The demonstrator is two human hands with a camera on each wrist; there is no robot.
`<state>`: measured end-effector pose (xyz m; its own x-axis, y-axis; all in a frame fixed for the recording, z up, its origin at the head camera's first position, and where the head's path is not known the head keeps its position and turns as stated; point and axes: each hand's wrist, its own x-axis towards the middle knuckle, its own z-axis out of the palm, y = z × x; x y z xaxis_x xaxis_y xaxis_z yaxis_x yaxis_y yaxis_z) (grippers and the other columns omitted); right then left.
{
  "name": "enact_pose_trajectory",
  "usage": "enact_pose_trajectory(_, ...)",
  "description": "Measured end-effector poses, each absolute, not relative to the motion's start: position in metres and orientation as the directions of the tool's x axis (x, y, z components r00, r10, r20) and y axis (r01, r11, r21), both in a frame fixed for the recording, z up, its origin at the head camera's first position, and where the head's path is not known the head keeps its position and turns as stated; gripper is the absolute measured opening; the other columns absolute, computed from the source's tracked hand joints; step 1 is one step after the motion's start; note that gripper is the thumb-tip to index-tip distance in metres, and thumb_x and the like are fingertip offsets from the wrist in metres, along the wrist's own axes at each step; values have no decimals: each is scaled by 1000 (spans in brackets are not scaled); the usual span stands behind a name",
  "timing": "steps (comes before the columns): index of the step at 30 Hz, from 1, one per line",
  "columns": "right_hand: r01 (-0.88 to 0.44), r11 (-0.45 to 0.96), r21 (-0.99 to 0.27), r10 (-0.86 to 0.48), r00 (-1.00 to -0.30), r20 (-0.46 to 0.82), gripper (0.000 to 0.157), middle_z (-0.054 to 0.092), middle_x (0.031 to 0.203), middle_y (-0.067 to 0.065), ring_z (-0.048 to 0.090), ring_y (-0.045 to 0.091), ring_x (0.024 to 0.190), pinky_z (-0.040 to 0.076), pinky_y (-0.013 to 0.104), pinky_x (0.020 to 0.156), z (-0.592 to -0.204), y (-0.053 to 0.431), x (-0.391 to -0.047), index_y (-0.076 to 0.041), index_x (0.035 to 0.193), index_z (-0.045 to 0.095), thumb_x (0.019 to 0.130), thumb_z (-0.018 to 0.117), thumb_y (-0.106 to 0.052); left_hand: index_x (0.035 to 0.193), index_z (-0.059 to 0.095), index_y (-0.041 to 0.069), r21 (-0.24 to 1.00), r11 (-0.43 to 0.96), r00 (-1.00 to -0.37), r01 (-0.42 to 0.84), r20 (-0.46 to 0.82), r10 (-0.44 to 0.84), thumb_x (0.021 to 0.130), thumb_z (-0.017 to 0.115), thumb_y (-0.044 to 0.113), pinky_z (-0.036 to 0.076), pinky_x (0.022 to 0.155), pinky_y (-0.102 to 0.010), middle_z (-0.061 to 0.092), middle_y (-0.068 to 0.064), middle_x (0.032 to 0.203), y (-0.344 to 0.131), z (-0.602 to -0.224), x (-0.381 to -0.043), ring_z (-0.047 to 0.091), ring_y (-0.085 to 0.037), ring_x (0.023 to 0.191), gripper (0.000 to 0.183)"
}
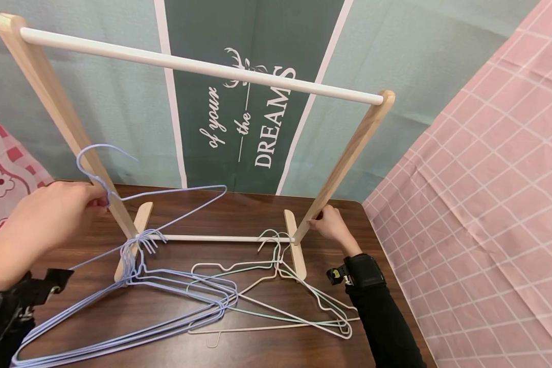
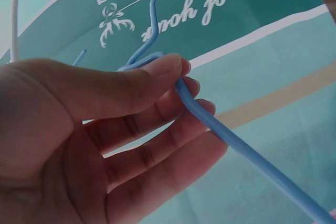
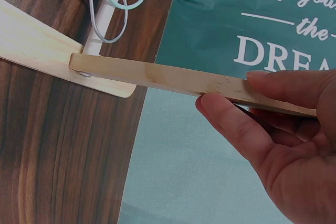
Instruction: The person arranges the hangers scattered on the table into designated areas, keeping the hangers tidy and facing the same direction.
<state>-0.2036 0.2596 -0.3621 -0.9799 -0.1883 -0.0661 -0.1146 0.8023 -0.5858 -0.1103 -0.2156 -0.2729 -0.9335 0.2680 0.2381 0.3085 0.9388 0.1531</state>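
Note:
A blue wire hanger (image 1: pixel 179 190) is raised at the left, its hook pointing up beside the rack's left wooden post (image 1: pixel 66 110). My left hand (image 1: pixel 57 214) pinches it just below the hook. In the left wrist view, the thumb presses the blue wire (image 2: pixel 252 156) against the fingers. Low on the right wooden post (image 1: pixel 349 158), my right hand (image 1: pixel 333 225) grips the wood; the right wrist view has thumb and index finger on either side of that post (image 3: pixel 157 74). Overhead runs the white top bar (image 1: pixel 202 66), with no hanger on it.
Several blue hangers (image 1: pixel 129 260) lie bunched at the left, hooks by the lower white bar (image 1: pixel 211 238). White and green hangers (image 1: pixel 277 260) lie tangled at the right. Behind the wooden table (image 1: pixel 267 352) hangs a green curtain (image 1: pixel 211 30); a pink checked cloth (image 1: pixel 501 179) borders the right.

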Motion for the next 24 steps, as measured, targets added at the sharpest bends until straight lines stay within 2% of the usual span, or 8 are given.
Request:
enact_pose_trajectory(6, -117, 803, -585, -190, -980, -66, 25, 62, 86, 23, 61, 24, 69, 46, 31, 55, -362, 259, -203, 11, 102, 58, 84, 64, -5, 67, 56, 15, 140, 942, -920, 304, 302, 251, 77, 64, 0, 36, 46, -42, 54, 1, 61, -213, -260, -113, 46, -19, 53, 20)
enact_pose_trajectory(15, -114, 802, -586, -188, -980, -68, 24, 62, 86, 22, 61, 24, 69, 46, 31, 55, -362, 259, -203, 10, 102, 57, 84, 63, -5, 67, 54, 16, 147, 936, -916, 320, 300, 266, 78, 66, 4, 34, 49, -42, 48, 2, 58, -193, -238, -119, 45, -22, 54, 20)
enact_pose_trajectory(24, -123, 801, -586, -191, -980, -56, 24, 62, 86, 21, 62, 26, 71, 48, 32, 56, -362, 259, -203, 11, 102, 57, 84, 63, -4, 65, 53, 16, 177, 917, -889, 358, 364, 277, 80, 59, 2, 32, 47, -39, 42, 2, 54, -175, -230, -122, 39, -23, 52, 22)
